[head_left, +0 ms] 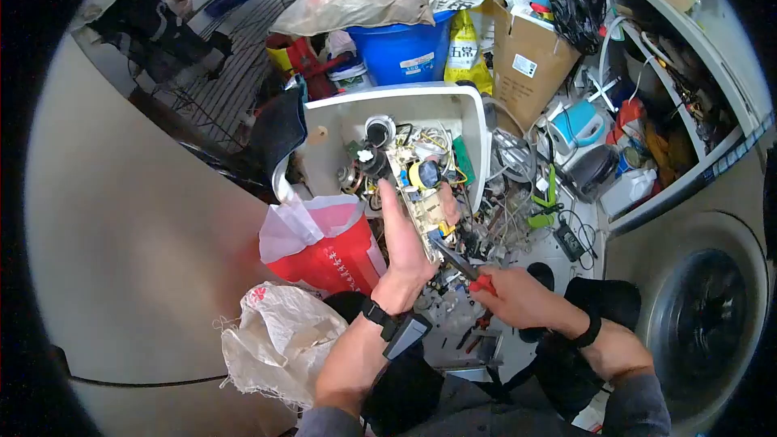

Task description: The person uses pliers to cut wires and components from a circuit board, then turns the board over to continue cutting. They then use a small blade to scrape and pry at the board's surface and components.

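Past grey sleeves [635, 405], clasping red-handled metal pliers [459, 262] in right hand [518, 295].
Cradling pale oblong circuit board [422, 210] in left hand [402, 247] over white plastic bin [405, 91], apparently steadying near end against plier tips.

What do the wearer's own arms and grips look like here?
Left grip: no glove; black strap at the wrist, with a boxy grey device. Right grip: no glove; plain black band at the wrist. Left sleeve and right sleeve are both dark grey, ending on the forearms. No cables visible on either arm.
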{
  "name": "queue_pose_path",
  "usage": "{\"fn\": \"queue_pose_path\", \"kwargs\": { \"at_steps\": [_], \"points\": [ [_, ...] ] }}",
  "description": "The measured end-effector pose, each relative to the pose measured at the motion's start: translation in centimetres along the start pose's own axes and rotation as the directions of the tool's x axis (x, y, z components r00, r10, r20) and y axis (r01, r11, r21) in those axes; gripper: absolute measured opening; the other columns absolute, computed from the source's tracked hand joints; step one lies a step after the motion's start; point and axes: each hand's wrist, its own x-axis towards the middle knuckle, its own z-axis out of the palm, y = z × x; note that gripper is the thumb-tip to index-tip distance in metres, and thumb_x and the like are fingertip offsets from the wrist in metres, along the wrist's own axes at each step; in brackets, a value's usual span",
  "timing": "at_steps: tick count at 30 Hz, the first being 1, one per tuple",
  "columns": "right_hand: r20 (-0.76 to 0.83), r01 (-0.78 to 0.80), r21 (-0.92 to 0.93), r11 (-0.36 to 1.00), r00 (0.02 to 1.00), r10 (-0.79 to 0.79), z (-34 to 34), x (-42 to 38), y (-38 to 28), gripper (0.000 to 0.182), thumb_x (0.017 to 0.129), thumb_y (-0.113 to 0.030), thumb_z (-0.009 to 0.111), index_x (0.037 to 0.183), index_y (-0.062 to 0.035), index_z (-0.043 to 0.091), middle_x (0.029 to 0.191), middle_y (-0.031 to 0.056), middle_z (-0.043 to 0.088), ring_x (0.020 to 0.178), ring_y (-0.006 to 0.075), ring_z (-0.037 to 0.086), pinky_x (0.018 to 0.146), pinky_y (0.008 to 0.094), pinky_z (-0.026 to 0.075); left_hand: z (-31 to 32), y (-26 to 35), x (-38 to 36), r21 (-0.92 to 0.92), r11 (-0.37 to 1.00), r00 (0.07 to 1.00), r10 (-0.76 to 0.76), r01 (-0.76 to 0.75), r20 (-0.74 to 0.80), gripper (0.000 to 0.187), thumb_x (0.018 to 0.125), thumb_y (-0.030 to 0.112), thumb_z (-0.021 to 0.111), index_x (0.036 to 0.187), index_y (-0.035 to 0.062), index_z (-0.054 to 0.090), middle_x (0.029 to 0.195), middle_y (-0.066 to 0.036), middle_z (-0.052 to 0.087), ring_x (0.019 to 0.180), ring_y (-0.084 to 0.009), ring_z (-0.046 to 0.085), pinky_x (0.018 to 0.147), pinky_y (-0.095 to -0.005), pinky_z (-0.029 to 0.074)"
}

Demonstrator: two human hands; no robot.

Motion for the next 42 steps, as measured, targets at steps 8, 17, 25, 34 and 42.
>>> {"fn": "queue_pose_path", "kwargs": {
  "at_steps": [8,17,25,34,42],
  "points": [
    [-0.035,-0.035,-0.071,0.997,0.999,0.033,0.2,-0.3,0.1,0.032,0.099,-0.03,0.064,0.108,-0.0002,0.059,0.08,0.0273,0.067,0.078,0.05,0.066,0.069,0.0577,0.051,0.1,-0.7,-0.2,-0.007,0.999,0.99,-0.036,0.036,-0.139,0.07,0.109,0.062,0.025,0.145,0.0082,0.052,0.094,-0.011,0.066,0.077,-0.0218,0.062,0.069,-0.0358,0.052],
    [-0.082,-0.013,-0.186,0.982,0.997,-0.002,0.5,-0.6,0.7,0.028,0.099,-0.028,0.062,0.104,-0.0012,0.057,0.078,0.0225,0.069,0.074,0.0458,0.068,0.067,0.0561,0.053,0.5,-0.9,-0.1,0.043,0.998,0.995,-0.048,0.052,-0.082,0.074,0.108,0.064,0.02,0.143,0.0074,0.052,0.097,-0.013,0.068,0.076,-0.0231,0.065,0.068,-0.0355,0.054],
    [-0.307,-0.025,-0.422,0.906,0.944,-0.117,1.9,-0.8,1.5,0.018,0.09,-0.019,0.066,0.099,-0.0054,0.058,0.078,0.0141,0.068,0.069,0.036,0.068,0.065,0.0504,0.051,0.1,-1.5,-0.1,0.095,0.995,0.968,-0.016,0.041,-0.249,0.065,0.106,0.066,0.033,0.128,0.0106,0.058,0.087,-0.006,0.065,0.069,-0.016,0.06,0.064,-0.0312,0.053],
    [-0.466,-0.1,-0.723,0.683,0.801,-0.376,1.3,1.6,2.3,0.008,0.086,-0.014,0.063,0.091,-0.0105,0.058,0.077,0.0071,0.062,0.068,0.0258,0.063,0.066,0.0439,0.043,-0.6,-1.3,0.9,0.491,0.861,0.833,0.366,-0.135,-0.414,0.044,0.11,0.047,0.049,0.126,0.0066,0.054,0.098,0.001,0.055,0.084,-0.0075,0.052,0.074,-0.0259,0.045],
    [-0.444,-0.078,-0.669,0.739,0.839,-0.314,1.9,2.8,1.6,0.011,0.092,-0.02,0.063,0.092,-0.0093,0.059,0.078,0.0103,0.066,0.072,0.031,0.067,0.067,0.0465,0.047,-1.8,-0.2,0.6,0.465,0.872,0.838,0.366,-0.156,-0.405,0.046,0.107,0.045,0.055,0.132,0.0067,0.052,0.087,0.003,0.052,0.074,-0.0069,0.048,0.066,-0.0254,0.044]
  ]
}}
